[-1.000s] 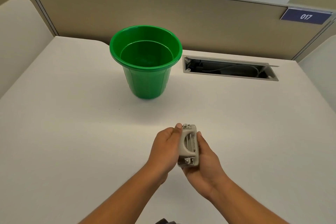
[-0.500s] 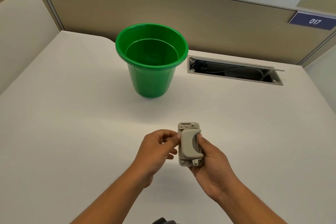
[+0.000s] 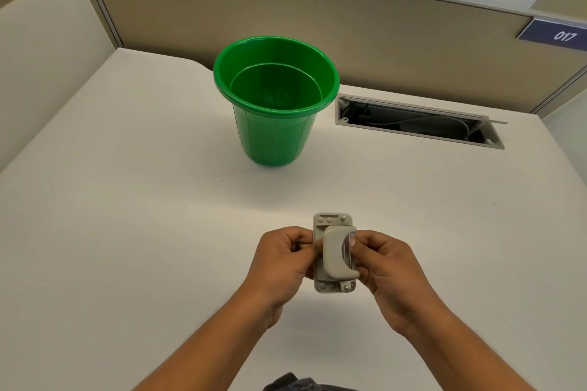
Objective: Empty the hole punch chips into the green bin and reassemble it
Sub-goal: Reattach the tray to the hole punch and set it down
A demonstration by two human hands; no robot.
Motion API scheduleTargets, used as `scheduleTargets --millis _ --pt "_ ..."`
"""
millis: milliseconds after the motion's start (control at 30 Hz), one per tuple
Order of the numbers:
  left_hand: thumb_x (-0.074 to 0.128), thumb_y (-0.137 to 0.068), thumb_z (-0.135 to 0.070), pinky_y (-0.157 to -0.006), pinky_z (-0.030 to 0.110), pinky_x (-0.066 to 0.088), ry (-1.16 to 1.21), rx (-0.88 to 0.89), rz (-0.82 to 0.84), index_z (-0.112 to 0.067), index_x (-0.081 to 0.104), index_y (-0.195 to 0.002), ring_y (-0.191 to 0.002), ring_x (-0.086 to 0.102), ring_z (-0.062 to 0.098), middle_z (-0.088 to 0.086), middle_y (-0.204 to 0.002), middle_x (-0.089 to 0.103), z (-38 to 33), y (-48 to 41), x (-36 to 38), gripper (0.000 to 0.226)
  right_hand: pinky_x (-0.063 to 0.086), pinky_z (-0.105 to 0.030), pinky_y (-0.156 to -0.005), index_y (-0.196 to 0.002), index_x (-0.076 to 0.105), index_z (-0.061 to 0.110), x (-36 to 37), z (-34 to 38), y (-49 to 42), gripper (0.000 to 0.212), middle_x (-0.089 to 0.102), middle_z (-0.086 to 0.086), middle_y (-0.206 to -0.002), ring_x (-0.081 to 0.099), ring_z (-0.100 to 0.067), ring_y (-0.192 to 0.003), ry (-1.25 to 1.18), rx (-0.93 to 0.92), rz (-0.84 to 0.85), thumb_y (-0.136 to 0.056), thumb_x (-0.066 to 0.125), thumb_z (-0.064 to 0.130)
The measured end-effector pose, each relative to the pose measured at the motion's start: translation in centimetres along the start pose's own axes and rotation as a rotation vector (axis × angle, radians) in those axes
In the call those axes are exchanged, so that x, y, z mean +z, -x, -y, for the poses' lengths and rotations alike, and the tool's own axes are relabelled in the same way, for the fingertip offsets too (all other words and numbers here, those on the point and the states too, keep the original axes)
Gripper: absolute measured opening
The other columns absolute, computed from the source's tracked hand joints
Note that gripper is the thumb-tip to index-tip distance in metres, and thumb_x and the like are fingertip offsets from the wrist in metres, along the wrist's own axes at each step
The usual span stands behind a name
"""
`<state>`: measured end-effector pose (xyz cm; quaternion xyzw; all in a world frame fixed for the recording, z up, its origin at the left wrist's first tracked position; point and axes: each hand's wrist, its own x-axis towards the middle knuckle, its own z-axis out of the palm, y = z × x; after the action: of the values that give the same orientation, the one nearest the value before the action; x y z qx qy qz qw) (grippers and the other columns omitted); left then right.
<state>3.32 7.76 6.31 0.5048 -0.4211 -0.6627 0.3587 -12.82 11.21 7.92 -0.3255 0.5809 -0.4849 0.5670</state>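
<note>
A small grey hole punch (image 3: 335, 252) is held above the near middle of the white desk, its handle side facing me and its long axis pointing away. My left hand (image 3: 281, 260) pinches its left edge with the fingertips. My right hand (image 3: 386, 265) grips its right side, thumb on the handle. The green bin (image 3: 275, 98) stands upright farther back, well apart from both hands, open at the top. I cannot make out any chips inside the bin.
The white desk (image 3: 127, 216) spreads wide around the hands. An open cable slot (image 3: 419, 122) with wires lies right of the bin. Beige partition walls (image 3: 190, 9) close the back and left; a blue "017" sign (image 3: 559, 35) hangs at the far right.
The punch has turned from edge-on to handle side facing me. My left hand let go for a moment and has closed on the left edge again; the right hand kept its hold.
</note>
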Motion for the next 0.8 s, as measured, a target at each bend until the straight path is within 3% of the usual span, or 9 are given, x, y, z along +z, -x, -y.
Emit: scheduleTargets --millis 267,467,600,733,800 --pt "0.07 -0.086 -0.012 -0.051 0.022 0.053 0.001 -0.08 0.016 0.006 0.066 -0.078 -0.052 0.065 0.014 0.006 -0.061 0.067 0.3 0.5 0.3 0.02 0.054 -0.022 -0.055 -0.077 0.077 0.007 0.3 -0.2 0.3 0.027 0.077 -0.01 -0.074 0.071 -0.017 -0.065 -0.014 0.051 -0.034 -0.064 0.073 0.029" --pt "0.068 -0.087 -0.022 -0.065 0.03 0.056 0.082 -0.07 0.161 -0.009 0.076 -0.096 -0.071 0.068 0.017 0.011 -0.085 0.076 -0.8 0.2 -0.7 0.017 0.054 -0.023 -0.059 -0.081 0.076 0.007 -0.1 0.4 0.5 0.019 0.075 -0.009 -0.078 0.068 -0.017 -0.068 -0.067 0.109 0.072 -0.077 0.068 0.024" --pt "0.066 -0.089 -0.029 -0.061 0.024 0.054 0.143 -0.099 0.107 -0.004 0.076 -0.091 -0.062 0.066 0.013 0.001 -0.069 0.073 -1.5 -0.1 -1.1 0.027 0.054 -0.024 -0.062 -0.086 0.077 0.006 -0.2 0.7 0.5 0.021 0.074 -0.009 -0.082 0.068 -0.017 -0.071 -0.048 0.118 0.14 -0.079 0.067 0.024" --pt "0.068 -0.087 -0.029 -0.069 0.031 0.056 0.115 -0.096 0.048 -0.004 0.076 -0.09 -0.066 0.064 0.017 0.007 -0.075 0.074 -1.5 -0.2 -0.8 0.027 0.054 -0.023 -0.063 -0.092 0.077 0.006 -0.2 0.8 0.4 0.025 0.076 -0.008 -0.085 0.069 -0.016 -0.073 -0.018 0.101 0.154 -0.078 0.067 0.024" --pt "0.069 -0.087 -0.028 -0.064 0.028 0.056 0.122 -0.097 0.013 -0.007 0.077 -0.085 -0.063 0.062 0.015 0.005 -0.072 0.073 -1.4 -0.2 -0.6 0.023 0.053 -0.023 -0.063 -0.093 0.077 0.006 -0.1 0.7 0.4 0.028 0.075 -0.007 -0.084 0.067 -0.016 -0.074 0.008 0.096 0.142 -0.076 0.068 0.027"
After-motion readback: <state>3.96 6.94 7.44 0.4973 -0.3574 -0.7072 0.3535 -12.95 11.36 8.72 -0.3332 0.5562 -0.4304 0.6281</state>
